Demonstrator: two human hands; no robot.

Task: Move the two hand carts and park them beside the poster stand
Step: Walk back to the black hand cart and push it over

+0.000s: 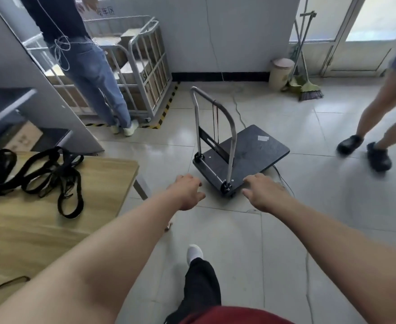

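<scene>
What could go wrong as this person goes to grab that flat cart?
A cable trails on the floor and runs under the hand cart, so the wheels may snag it. A passer-by's feet are close to the cart's far end. Both the left hand and right hand are empty, short of the handle.

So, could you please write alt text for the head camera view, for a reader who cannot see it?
A person reaches both bare arms, left hand and right hand open, toward a flat black hand cart with an upright metal handle on a tiled floor. A wooden table with black straps is at left; two other people stand nearby, and a caged trolley holds boxes.
</scene>
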